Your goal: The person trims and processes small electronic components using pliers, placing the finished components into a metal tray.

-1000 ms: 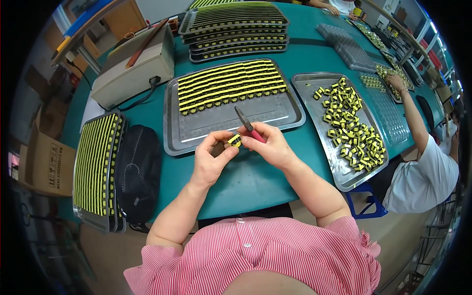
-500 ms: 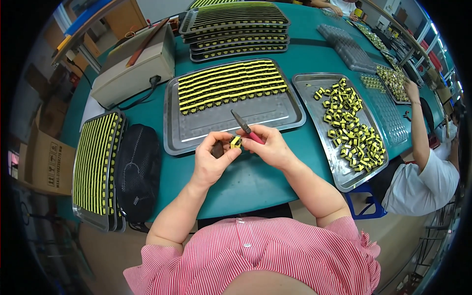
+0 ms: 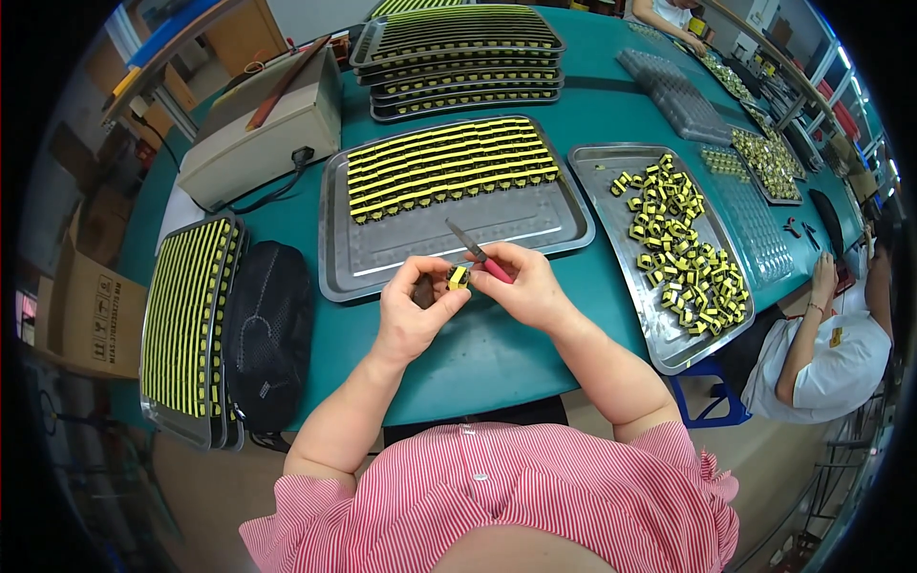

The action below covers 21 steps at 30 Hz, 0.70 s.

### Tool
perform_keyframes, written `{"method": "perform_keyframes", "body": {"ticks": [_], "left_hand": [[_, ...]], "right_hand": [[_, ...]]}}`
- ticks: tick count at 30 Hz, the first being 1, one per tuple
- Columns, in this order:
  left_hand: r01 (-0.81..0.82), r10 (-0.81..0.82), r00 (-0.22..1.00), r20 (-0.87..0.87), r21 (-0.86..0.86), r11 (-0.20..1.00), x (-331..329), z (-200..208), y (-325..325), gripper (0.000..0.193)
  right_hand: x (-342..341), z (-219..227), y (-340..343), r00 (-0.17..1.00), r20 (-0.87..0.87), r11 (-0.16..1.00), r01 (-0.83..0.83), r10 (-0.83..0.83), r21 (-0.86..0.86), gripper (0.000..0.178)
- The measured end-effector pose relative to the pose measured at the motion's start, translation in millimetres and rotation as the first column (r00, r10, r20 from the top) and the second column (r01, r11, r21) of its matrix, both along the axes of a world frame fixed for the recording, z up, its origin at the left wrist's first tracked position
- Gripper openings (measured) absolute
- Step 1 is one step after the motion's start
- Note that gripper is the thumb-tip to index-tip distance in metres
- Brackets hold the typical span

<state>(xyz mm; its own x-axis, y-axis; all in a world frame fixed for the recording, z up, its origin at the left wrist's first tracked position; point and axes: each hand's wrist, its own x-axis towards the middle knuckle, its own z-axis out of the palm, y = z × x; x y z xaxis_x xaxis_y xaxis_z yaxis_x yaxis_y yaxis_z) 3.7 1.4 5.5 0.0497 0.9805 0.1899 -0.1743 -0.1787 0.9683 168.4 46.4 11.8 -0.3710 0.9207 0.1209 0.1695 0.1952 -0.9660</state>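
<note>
in the head view, the left hand point(image 3: 411, 304) pinches a yellow-and-black component point(image 3: 458, 280) above the worktop point(image 3: 458, 372), by the near edge of the metal tray point(image 3: 377, 253); the right hand point(image 3: 530, 288) grips a red-handled, grey-tipped tool point(image 3: 496, 270) pointing over that edge.

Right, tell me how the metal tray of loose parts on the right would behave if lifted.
The metal tray is probably stiff, judging by its formed, raised rim. The yellow-and-black parts lie loose, so they would likely slide if it tilted. That rim looks low, so some might spill.
</note>
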Motion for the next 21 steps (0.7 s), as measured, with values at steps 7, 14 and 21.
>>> {"method": "perform_keyframes", "body": {"ticks": [7,14,21], "left_hand": [[-0.283,0.314,0.925,-0.211,0.164,0.945,-1,6,3,0.026],[-0.403,0.459,0.849,-0.260,0.243,0.882,-10,7,9,0.024],[-0.427,0.509,0.809,-0.294,0.300,0.853,-13,6,10,0.024]], "right_hand": [[1,8,-2,0.933,0.250,0.901,0.142,-0.261,0.411,0.022],[2,5,-2,0.908,0.278,0.831,0.122,-0.315,0.542,0.021],[2,5,-2,0.889,0.292,0.768,0.096,-0.352,0.633,0.020]]}}
